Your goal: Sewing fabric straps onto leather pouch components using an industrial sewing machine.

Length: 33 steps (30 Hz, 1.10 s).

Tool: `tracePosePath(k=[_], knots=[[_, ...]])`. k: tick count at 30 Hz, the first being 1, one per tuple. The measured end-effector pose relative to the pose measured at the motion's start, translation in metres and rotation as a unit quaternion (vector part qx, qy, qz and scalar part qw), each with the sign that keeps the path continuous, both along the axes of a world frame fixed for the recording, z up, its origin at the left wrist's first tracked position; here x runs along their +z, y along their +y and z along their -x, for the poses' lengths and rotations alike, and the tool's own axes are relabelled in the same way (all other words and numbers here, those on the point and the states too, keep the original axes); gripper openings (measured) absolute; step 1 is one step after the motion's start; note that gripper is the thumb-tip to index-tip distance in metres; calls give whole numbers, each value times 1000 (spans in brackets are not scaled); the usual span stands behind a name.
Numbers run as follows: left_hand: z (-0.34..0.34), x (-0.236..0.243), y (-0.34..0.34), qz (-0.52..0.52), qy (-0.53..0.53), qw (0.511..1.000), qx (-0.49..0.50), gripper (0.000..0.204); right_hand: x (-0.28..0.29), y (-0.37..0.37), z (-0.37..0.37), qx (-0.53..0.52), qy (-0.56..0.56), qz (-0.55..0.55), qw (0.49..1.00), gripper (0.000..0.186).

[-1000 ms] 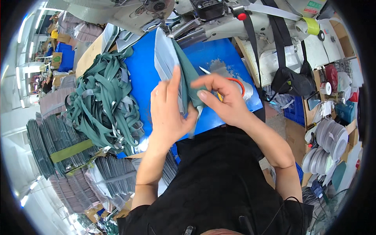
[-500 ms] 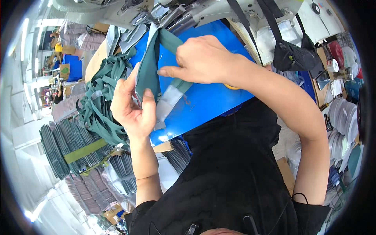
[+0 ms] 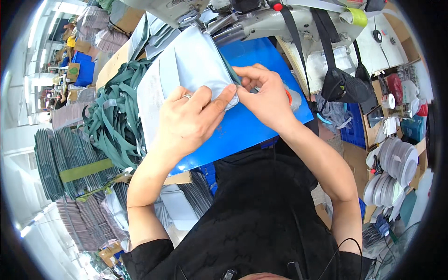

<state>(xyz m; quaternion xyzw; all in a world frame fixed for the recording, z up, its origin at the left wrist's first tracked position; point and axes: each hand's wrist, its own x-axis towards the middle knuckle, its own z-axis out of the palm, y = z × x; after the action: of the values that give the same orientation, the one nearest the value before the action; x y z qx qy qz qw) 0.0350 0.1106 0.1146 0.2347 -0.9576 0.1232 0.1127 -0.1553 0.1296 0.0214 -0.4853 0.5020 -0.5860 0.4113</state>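
Observation:
A pale grey fabric piece [image 3: 198,60] with a green strip [image 3: 227,67] along its right edge lies on the blue tabletop, its far end at the sewing machine's foot area. My left hand [image 3: 189,119] is closed on the near part of the piece, index finger stretched to its rounded corner. My right hand [image 3: 266,98] pinches the edge and green strip at that corner, thumb almost meeting my left index finger. The left thumb is hidden. A ring sits on a left finger.
The sewing machine [image 3: 266,25] spans the far side. Left of the blue tabletop [image 3: 205,149] heaps a tangle of green strips [image 3: 114,114]. Banded fabric stacks [image 3: 74,163] stand further left. A black mesh pouch [image 3: 347,84] hangs at right, beyond an orange-ringed object [image 3: 291,99].
The piece, earlier folded green side showing, now lies spread with its pale grey face up. My left hand has turned over onto it; my right hand has moved right and nearer, to the corner.

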Motion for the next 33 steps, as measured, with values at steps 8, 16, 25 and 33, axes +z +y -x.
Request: tracePosePath(k=[8,16,25,33], knots=[[3,-8,1,7,42,999,-4,65,5,-7,15,9,73,-16,997,27],[7,-5,-5,8,27,999,-15,63,10,16,3,52,-111,-64,990,19],[1,1,-57,-19,13,1000,-13,56,6,-28,-8,72,-233,-85,966,23],[4,6,-105,2,14,1000,-6,51,14,-73,-17,59,-273,-132,951,19]])
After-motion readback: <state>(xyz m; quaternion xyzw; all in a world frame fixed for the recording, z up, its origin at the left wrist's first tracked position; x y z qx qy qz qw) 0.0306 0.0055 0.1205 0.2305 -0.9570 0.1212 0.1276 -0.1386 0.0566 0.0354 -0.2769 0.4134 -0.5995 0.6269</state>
